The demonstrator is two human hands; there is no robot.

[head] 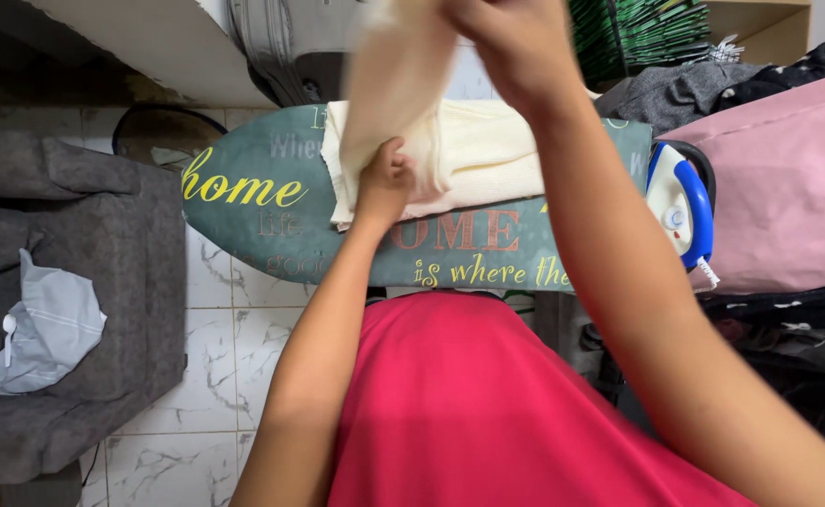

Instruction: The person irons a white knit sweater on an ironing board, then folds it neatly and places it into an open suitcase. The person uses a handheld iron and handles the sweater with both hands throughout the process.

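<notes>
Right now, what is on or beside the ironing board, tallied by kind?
Cream cloths: 1, lying on the board, its raised end held by both the left hand and the right hand
Ironing boards: 1
Irons: 1, blue and white, at the board's right end
Pink fabric: 1
Total: 4

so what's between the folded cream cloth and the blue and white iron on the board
In the head view, the raised right forearm crosses that stretch; beneath it only the printed grey-green ironing board cover shows between the folded cream cloth and the blue and white iron.
</notes>
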